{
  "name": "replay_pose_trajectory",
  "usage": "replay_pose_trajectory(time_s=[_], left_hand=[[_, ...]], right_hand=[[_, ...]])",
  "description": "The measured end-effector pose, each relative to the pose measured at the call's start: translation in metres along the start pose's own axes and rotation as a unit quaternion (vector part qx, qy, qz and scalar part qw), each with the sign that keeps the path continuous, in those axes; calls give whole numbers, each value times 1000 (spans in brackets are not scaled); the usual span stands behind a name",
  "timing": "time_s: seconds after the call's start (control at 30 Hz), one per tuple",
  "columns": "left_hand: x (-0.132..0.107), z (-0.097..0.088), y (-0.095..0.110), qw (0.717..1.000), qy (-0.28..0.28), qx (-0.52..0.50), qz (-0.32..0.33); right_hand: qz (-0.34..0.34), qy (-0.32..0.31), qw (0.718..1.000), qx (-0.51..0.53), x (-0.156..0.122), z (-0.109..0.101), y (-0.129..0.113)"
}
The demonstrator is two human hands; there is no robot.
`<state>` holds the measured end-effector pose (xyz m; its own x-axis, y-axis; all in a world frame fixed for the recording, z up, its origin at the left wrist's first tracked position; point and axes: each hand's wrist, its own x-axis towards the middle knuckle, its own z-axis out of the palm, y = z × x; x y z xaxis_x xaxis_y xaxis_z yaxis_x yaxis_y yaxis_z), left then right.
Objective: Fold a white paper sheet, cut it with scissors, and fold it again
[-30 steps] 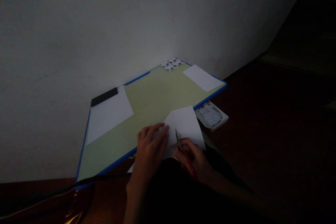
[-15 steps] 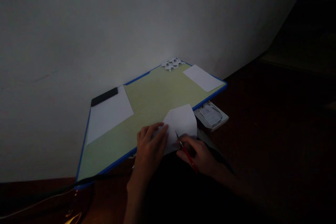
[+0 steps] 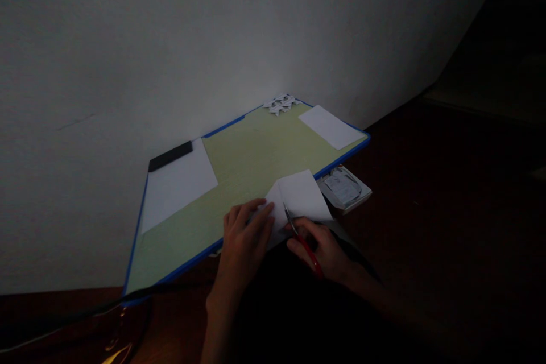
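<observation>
In the dim head view, a white sheet of paper [image 3: 301, 196] lies at the near edge of a pale green board with a blue rim [image 3: 251, 162]. My left hand [image 3: 245, 242] rests flat on the paper's left part, fingers stretched out. My right hand [image 3: 322, 250] is closed round the red handles of a pair of scissors [image 3: 298, 236], whose blades run up into the paper along a cut line.
On the board lie a larger white sheet [image 3: 177, 185] with a black bar [image 3: 169, 156] at its far end, a small white sheet [image 3: 330, 127] and a pile of paper cuttings [image 3: 281, 103]. A flat packet [image 3: 344, 186] sits under the board's right edge. A wall stands behind.
The scissor blades have moved further up into the paper, and the paper's right part has shifted and lifted slightly. My left hand has stayed in place.
</observation>
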<state>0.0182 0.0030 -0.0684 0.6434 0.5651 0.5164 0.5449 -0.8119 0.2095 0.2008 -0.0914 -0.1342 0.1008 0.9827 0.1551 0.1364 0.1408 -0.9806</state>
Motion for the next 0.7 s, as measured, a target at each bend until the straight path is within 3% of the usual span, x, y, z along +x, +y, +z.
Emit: replay_pose_trajectory(time_s=[0.37, 0.57, 0.7], left_hand=[[3, 2, 4, 998, 27, -14, -46], [3, -18, 20, 975, 78, -146, -151], [5, -38, 27, 960, 51, -225, -161]], right_hand=[[-14, -6, 1000, -21, 0, 1, 2], [-133, 13, 987, -94, -1, -8, 4], [-199, 17, 971, -131, -2, -20, -6]])
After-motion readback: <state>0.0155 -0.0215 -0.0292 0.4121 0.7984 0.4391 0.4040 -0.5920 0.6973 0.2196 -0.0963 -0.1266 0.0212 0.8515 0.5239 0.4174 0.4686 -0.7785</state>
